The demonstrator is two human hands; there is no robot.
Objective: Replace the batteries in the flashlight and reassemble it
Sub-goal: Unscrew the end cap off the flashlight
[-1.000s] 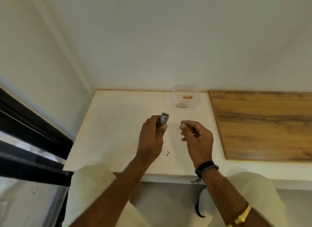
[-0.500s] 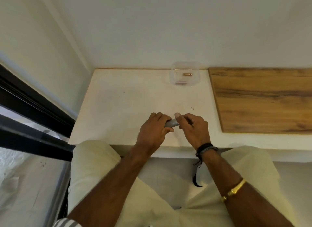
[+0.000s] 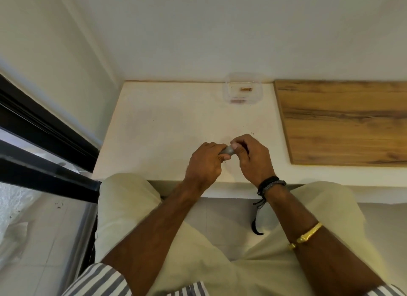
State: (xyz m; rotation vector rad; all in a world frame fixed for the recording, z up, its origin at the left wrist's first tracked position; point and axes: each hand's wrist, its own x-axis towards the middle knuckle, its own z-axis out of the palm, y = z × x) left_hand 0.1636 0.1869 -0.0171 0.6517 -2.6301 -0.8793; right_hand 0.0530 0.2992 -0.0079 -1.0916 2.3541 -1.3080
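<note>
Head view: left hand (image 3: 203,163) is wrapped around the grey flashlight (image 3: 228,150) above the white counter (image 3: 158,137) near its front edge, while the right hand (image 3: 251,158) pinches its exposed end (most of the body is hidden). One battery (image 3: 246,89) lies in the clear container (image 3: 243,90) at the back.

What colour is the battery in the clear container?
Copper-orange, seen in the head view: the battery lies in the clear container at the counter's back edge.
</note>
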